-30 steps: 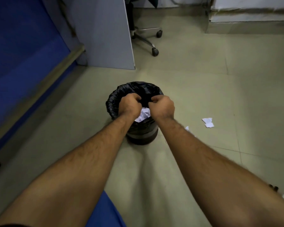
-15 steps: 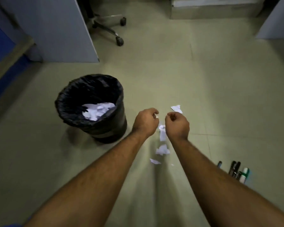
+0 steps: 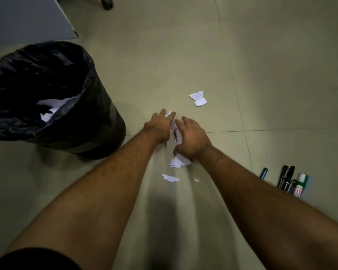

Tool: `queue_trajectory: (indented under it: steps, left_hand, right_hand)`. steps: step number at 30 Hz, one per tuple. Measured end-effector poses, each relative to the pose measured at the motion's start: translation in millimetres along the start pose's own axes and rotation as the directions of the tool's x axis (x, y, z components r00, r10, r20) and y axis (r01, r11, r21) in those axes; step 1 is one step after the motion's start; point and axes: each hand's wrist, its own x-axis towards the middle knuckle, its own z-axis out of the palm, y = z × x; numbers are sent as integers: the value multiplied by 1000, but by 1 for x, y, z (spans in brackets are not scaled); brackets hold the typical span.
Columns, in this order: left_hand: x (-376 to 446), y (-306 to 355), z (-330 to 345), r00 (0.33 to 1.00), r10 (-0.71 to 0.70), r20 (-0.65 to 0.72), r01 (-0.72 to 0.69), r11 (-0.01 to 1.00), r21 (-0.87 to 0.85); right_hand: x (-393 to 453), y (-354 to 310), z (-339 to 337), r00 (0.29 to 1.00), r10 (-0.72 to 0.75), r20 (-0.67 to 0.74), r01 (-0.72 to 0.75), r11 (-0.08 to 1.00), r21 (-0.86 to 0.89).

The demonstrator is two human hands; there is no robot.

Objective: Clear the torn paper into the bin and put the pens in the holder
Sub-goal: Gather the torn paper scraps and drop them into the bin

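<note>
A bin point(image 3: 98, 121) lined with a black bag stands on the floor at the left, with white paper scraps point(image 3: 51, 108) inside. My left hand point(image 3: 160, 126) and my right hand point(image 3: 191, 139) are down on the floor side by side, fingers spread, over a pile of torn paper point(image 3: 177, 133) that shows between them. More scraps point(image 3: 180, 162) poke out under my right wrist, a loose piece point(image 3: 170, 177) lies nearer me, and two pieces point(image 3: 198, 98) lie farther away. Several pens and markers point(image 3: 287, 178) lie at the right, partly hidden by my right forearm.
The floor is beige tile. A grey partition panel point(image 3: 31, 18) stands at the top left, with a chair castor point(image 3: 106, 2) beside it. No pen holder is in view.
The hands left the bin after dropping paper there, moved right and down to the floor, and now spread flat over the paper pile. The view has swung right and closer to the floor.
</note>
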Motion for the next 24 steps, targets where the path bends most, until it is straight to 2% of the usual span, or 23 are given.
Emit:
queue_trajectory:
  steps: [2, 4, 7, 12, 15, 19, 24]
  left_hand:
    - [2, -9, 1, 995, 70, 70, -74, 995, 60]
    - [-7, -16, 4, 991, 75, 112, -84, 994, 72]
    - [-33, -20, 6, 990, -19, 141, 13, 999, 43]
    - [-76, 4, 18, 961, -103, 256, 110, 994, -14]
    - [-95, 19, 33, 967, -79, 242, 66, 996, 61]
    - [-110, 31, 58, 972, -63, 227, 62, 998, 12]
    - [-109, 40, 66, 994, -12, 112, 8, 999, 39]
  right_hand:
    - [11, 0, 1, 995, -46, 90, 52, 996, -70]
    - [9, 4, 1, 990, -57, 132, 63, 997, -46]
    - [-5, 11, -1, 987, -47, 156, 50, 999, -12]
    - [-33, 4, 1, 957, -9, 289, 22, 999, -41]
    - [-51, 7, -5, 934, 1, 359, 40, 994, -105]
    - [-78, 13, 2, 931, -34, 364, 113, 974, -197]
    - [-96, 12, -2, 956, -18, 293, 50, 994, -102]
